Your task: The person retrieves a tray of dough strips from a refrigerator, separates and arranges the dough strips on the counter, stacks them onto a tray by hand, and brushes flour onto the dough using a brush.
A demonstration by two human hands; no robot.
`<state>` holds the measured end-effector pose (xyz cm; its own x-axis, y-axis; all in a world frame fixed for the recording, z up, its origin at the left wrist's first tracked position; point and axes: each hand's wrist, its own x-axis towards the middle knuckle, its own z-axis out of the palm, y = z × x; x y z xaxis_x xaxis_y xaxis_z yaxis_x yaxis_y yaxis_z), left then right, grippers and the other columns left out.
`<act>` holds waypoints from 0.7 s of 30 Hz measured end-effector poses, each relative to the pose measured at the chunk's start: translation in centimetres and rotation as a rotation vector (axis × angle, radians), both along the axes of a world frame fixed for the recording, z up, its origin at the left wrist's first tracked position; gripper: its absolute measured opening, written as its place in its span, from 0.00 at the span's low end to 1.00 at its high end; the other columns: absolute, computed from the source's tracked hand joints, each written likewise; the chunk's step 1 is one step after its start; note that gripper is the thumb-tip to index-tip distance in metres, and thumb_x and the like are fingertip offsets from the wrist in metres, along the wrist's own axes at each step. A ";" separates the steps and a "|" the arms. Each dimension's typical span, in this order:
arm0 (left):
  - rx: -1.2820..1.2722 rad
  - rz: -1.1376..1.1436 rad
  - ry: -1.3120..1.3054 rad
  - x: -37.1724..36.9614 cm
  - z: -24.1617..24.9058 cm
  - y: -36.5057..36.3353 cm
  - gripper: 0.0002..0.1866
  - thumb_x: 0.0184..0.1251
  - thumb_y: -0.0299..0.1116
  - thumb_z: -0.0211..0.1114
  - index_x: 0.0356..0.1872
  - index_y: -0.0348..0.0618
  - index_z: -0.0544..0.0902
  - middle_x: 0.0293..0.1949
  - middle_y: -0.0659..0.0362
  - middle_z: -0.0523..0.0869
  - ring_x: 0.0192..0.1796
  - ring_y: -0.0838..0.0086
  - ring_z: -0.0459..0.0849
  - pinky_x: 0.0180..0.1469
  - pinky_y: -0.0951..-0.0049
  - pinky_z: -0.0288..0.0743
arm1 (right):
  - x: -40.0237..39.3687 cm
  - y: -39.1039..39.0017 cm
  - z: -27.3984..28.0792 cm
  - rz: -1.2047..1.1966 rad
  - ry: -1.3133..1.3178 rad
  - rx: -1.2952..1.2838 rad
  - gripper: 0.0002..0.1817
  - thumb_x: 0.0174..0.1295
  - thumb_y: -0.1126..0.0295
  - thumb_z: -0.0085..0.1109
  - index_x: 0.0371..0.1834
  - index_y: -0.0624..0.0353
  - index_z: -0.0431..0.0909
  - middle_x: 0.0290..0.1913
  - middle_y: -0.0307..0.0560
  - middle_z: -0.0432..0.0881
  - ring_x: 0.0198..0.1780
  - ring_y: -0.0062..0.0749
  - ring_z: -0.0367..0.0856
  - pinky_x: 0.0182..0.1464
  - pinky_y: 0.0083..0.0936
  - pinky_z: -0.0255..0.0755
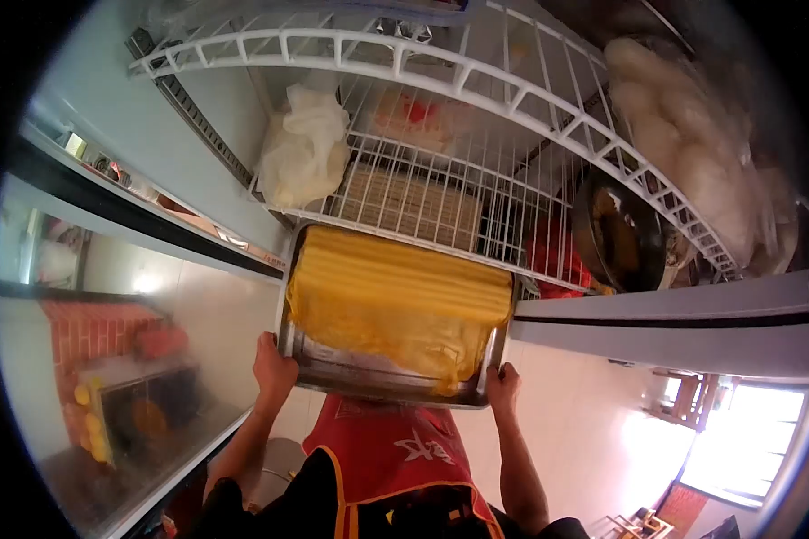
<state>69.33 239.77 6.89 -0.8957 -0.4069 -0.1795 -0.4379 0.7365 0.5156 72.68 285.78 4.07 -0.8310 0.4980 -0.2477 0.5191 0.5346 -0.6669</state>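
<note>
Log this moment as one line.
left hand: grips tray corner | right hand: grips other corner | tray: yellow sheets, at wire shelf

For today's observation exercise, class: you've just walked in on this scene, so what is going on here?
A person in a red apron holds a metal tray with both hands, the left hand and right hand gripping its near corners. The tray carries yellow sheets draped toward its front edge. Its far end sits at a white wire shelf inside an open fridge. A bagged item and a dark pan rest on the shelves.
</note>
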 end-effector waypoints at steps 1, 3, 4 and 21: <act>0.006 -0.052 0.065 -1.0 -0.3 -0.1 0.12 0.55 0.21 0.61 0.39 0.39 0.71 0.34 0.48 0.77 0.39 0.44 0.77 0.43 0.53 0.73 | -0.3 0.1 -0.4 -0.055 -0.006 -0.073 0.18 0.62 0.67 0.63 0.21 0.62 0.64 0.17 0.44 0.67 0.22 0.26 0.61 0.24 0.36 0.59; 0.141 -0.028 0.085 -3.9 -0.7 0.3 0.10 0.57 0.22 0.61 0.39 0.38 0.71 0.31 0.48 0.76 0.35 0.48 0.75 0.40 0.56 0.72 | -1.3 0.0 -2.1 -0.112 0.100 -0.068 0.17 0.62 0.66 0.63 0.23 0.64 0.67 0.18 0.45 0.68 0.22 0.27 0.63 0.25 0.35 0.61; 0.277 0.002 0.107 -4.3 -0.7 0.6 0.09 0.59 0.24 0.61 0.38 0.38 0.71 0.28 0.48 0.74 0.32 0.52 0.74 0.37 0.60 0.71 | -2.2 -0.5 -1.9 -0.161 0.207 -0.062 0.17 0.62 0.65 0.63 0.26 0.67 0.69 0.18 0.46 0.69 0.22 0.28 0.65 0.26 0.34 0.63; 0.337 0.743 0.439 25.8 -5.0 3.1 0.07 0.53 0.22 0.59 0.31 0.31 0.83 0.21 0.66 0.79 0.29 0.82 0.73 0.30 0.70 0.68 | 2.7 -1.6 -2.5 0.095 0.059 -0.621 0.08 0.50 0.79 0.61 0.24 0.58 0.69 0.24 0.36 0.73 0.24 0.27 0.72 0.27 0.30 0.68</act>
